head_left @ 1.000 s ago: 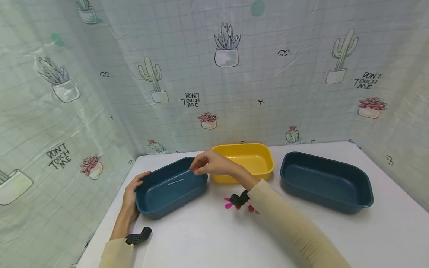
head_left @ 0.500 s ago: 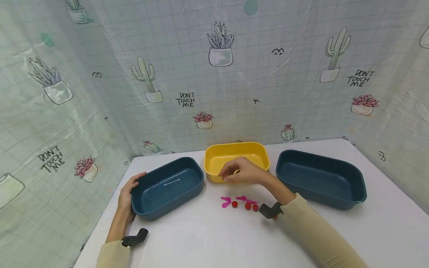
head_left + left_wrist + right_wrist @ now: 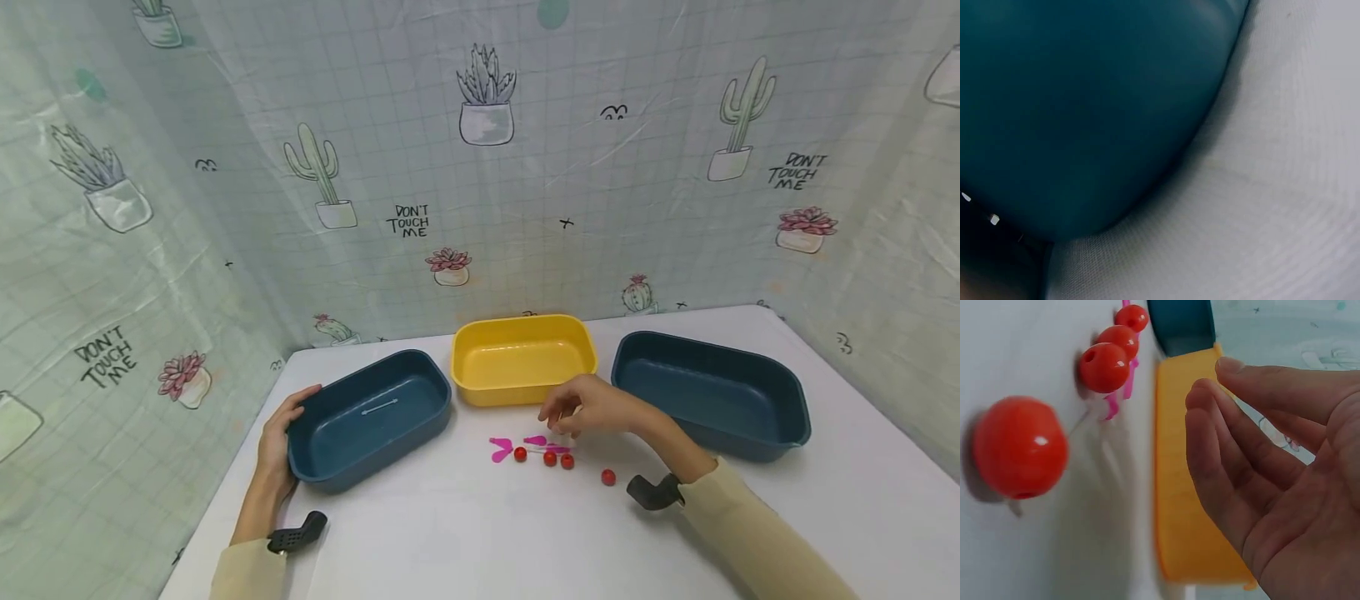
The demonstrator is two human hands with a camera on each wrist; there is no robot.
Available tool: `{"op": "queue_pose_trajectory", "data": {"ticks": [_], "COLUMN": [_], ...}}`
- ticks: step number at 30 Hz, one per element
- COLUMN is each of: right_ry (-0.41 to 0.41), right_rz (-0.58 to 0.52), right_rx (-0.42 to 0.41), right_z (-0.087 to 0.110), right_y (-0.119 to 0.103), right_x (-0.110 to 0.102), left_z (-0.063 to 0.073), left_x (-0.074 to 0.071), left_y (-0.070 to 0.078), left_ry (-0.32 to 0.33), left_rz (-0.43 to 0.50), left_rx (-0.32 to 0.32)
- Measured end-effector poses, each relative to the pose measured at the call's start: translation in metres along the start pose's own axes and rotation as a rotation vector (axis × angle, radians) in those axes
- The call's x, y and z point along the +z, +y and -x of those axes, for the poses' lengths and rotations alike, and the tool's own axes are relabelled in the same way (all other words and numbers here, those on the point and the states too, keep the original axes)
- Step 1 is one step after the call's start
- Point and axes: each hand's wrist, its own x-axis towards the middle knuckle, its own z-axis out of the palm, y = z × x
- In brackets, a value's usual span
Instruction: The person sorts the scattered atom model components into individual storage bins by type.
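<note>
My left hand point(image 3: 273, 446) holds the left end of a dark blue bin point(image 3: 405, 433), fingers bent around its back corner; the thumb is hidden. Inside that bin lies a thin pale stick point(image 3: 379, 407) with wider ends. My right hand point(image 3: 588, 406) hovers just behind the small pieces, fingers loosely bent and nothing between them. In the right wrist view its thumb and fingertips point(image 3: 1197, 394) stand apart. Several red beads point(image 3: 608, 477) with holes lie on the table, among bright pink teardrop-shaped pieces point(image 3: 501, 454). A thin pale stick point(image 3: 536, 450) lies among them.
A yellow bin point(image 3: 525, 393) stands at the back middle of the white table point(image 3: 465, 533). To its right is a second dark blue bin point(image 3: 720, 421). A patterned curtain point(image 3: 375, 142) rises behind and along both sides.
My right hand has moved from over the left bin's right end, past the yellow bin's front, to the right beside the beads and pink pieces. My left hand stays on the left bin.
</note>
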Motion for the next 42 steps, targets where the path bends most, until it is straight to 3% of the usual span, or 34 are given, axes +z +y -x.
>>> {"op": "queue_pose_trajectory", "data": {"ticks": [8, 19, 30, 42], "right_ry": [-0.02, -0.048, -0.04, -0.007], "right_rz": [0.057, 0.139, 0.147, 0.161], "right_rx": [0.004, 0.01, -0.014, 0.02], "right_z": [-0.004, -0.01, -0.011, -0.012], "right_y": [0.016, 0.02, 0.027, 0.025], "right_x": [0.008, 0.017, 0.018, 0.021], "left_z": [-0.002, -0.001, 0.0, 0.0], "left_x": [0.001, -0.001, -0.002, -0.003], "left_y": [0.0, -0.001, -0.003, -0.005], "left_ry": [-0.005, -0.024, -0.029, -0.029], "left_rz": [-0.01, 0.016, -0.008, 0.009], "left_rx": [0.002, 0.006, 0.013, 0.021]}}
